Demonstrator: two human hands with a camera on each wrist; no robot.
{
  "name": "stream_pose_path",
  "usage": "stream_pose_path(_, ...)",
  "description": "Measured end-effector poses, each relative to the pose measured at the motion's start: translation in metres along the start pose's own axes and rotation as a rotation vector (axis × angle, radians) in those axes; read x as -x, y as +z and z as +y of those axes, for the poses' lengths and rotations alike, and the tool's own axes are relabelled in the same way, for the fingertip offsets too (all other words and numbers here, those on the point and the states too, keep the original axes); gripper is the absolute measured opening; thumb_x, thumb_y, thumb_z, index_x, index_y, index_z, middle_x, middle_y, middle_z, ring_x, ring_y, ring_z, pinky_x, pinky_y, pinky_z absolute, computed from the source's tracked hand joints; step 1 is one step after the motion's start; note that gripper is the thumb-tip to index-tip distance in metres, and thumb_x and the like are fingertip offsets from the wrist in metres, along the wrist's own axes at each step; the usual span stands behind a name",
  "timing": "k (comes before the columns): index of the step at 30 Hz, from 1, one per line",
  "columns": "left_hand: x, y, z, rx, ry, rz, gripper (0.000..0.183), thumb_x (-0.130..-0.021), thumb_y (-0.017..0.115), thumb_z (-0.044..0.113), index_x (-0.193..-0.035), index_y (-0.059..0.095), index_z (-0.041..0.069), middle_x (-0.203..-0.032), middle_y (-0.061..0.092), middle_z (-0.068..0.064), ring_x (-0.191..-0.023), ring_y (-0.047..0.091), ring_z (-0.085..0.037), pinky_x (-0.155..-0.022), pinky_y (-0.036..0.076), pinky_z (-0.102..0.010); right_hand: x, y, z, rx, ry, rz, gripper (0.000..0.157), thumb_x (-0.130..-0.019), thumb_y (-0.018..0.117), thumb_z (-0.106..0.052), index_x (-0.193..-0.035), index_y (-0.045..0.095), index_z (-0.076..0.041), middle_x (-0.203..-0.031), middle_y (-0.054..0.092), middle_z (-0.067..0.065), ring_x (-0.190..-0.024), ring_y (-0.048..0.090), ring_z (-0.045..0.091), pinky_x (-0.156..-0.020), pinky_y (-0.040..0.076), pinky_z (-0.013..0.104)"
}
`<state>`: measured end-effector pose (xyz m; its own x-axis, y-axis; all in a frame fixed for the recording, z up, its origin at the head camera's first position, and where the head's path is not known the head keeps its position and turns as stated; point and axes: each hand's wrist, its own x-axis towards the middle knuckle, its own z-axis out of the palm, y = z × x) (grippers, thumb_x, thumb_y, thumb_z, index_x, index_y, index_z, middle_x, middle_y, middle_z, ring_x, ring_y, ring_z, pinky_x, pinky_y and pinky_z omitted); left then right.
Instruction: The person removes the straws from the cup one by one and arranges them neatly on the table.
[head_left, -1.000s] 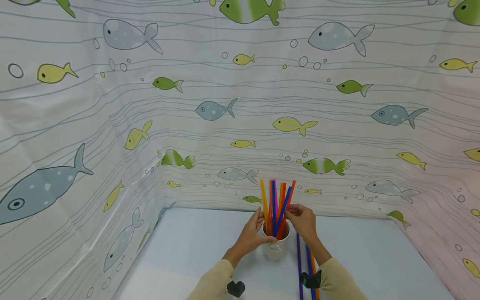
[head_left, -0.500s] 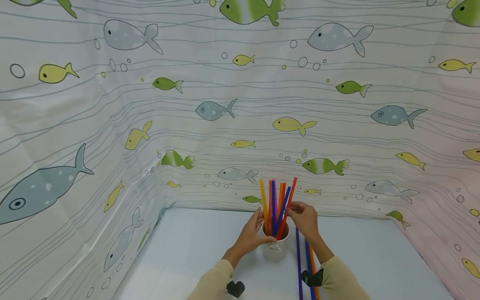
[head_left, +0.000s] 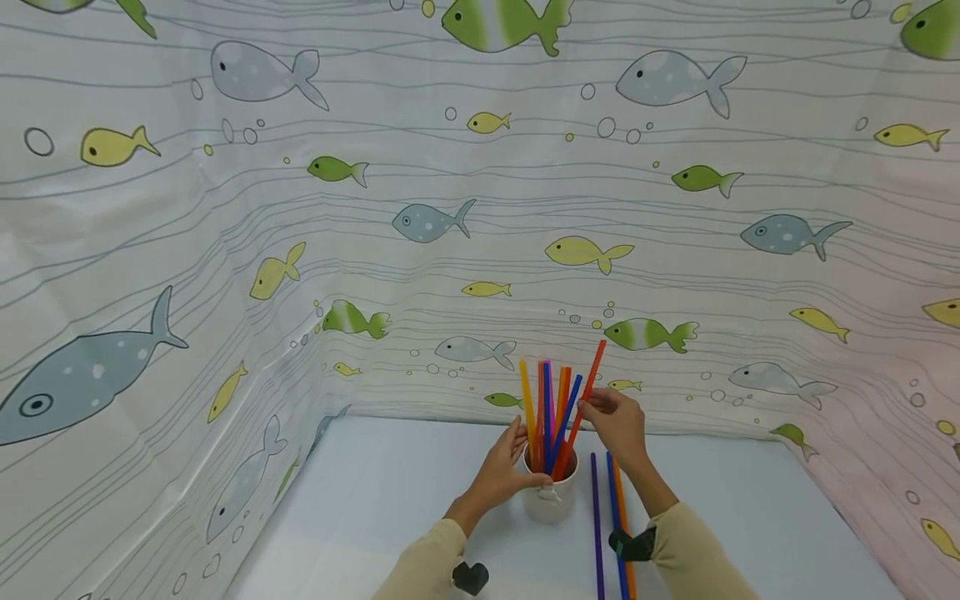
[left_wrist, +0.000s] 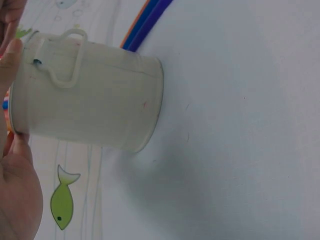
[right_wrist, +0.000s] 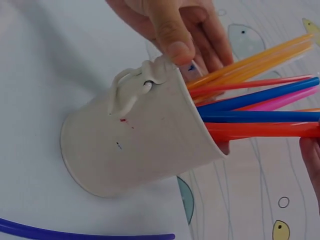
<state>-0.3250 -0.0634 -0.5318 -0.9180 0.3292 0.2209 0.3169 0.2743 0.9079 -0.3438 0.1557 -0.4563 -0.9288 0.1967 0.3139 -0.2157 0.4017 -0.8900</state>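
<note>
A small white bucket [head_left: 550,504] with a bent wire handle stands upright on the table, several coloured plastic straws [right_wrist: 260,116] leaning in it. My left hand [head_left: 501,468] grips its rim, thumb at the front and fingers around the left side. My right hand [head_left: 618,423] pinches a red straw [head_left: 597,362], which slants up to the right above the others; its lower end is among the straws at the mouth. In the left wrist view the bucket [left_wrist: 90,100] appears sideways, with the straws mostly hidden by my left hand [left_wrist: 20,195].
A purple straw [head_left: 597,525], a blue straw [head_left: 614,500] and an orange straw [head_left: 622,500] lie lengthwise on the white table [head_left: 375,500], right of the bucket and partly under my right forearm. A fish-printed sheet [head_left: 480,167] rises behind and at both sides.
My right hand has moved right and slightly upward, drawing the red straw higher and tilting it further right. The left hand and the bucket stay put.
</note>
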Motion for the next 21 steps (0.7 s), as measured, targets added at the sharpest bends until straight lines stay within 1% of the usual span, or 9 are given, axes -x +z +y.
stream_pose_path(4, 0.000, 0.000, 0.000, 0.003, -0.002, 0.003, 0.110, -0.076, 0.084, 0.028, -0.157, 0.012, 0.012, -0.146, 0.043, -0.007, -0.135, 0.042, -0.020, -0.108, 0.036, -0.029, -0.004, -0.008, -0.008, -0.032, -0.028, 0.012, 0.029, -0.088, 0.075, -0.020, -0.110, 0.070, -0.002, -0.098, 0.072, 0.012, -0.087, 0.070, 0.022, -0.072, 0.055, 0.018)
stream_pose_path(6, 0.000, 0.000, 0.001, 0.007, 0.000, 0.002, 0.110, -0.076, 0.084, 0.027, -0.157, 0.012, 0.012, -0.146, 0.043, -0.007, -0.135, 0.042, -0.020, -0.108, 0.036, -0.029, -0.006, -0.012, -0.012, -0.059, -0.033, 0.016, 0.028, -0.088, 0.075, -0.020, -0.109, 0.070, -0.001, -0.098, 0.072, 0.013, -0.086, 0.070, 0.022, -0.069, 0.054, 0.015)
stream_pose_path(11, 0.000, 0.000, 0.001, -0.001, 0.013, -0.003, 0.110, -0.076, 0.084, 0.027, -0.157, 0.012, 0.010, -0.146, 0.043, -0.008, -0.135, 0.042, -0.021, -0.108, 0.036, -0.029, -0.011, -0.021, -0.019, -0.086, -0.038, 0.021, 0.029, -0.089, 0.074, -0.020, -0.111, 0.069, -0.002, -0.098, 0.072, 0.014, -0.083, 0.071, 0.020, -0.069, 0.056, 0.016)
stream_pose_path(17, 0.002, 0.000, 0.000, -0.017, 0.027, -0.003, 0.110, -0.076, 0.084, 0.028, -0.157, 0.012, 0.008, -0.145, 0.043, -0.011, -0.135, 0.042, -0.023, -0.108, 0.037, -0.031, -0.014, -0.035, -0.022, -0.060, -0.048, 0.040, 0.030, -0.091, 0.072, -0.022, -0.113, 0.068, -0.003, -0.099, 0.072, 0.012, -0.083, 0.072, 0.019, -0.071, 0.056, 0.016)
stream_pose_path(21, 0.002, 0.000, -0.001, -0.006, 0.015, -0.006, 0.110, -0.076, 0.084, 0.028, -0.157, 0.012, 0.009, -0.146, 0.042, -0.010, -0.136, 0.041, -0.022, -0.107, 0.037, -0.029, -0.014, -0.042, -0.023, -0.069, -0.043, 0.046, 0.031, -0.092, 0.071, -0.022, -0.116, 0.067, -0.002, -0.101, 0.071, 0.013, -0.084, 0.072, 0.020, -0.072, 0.057, 0.019)
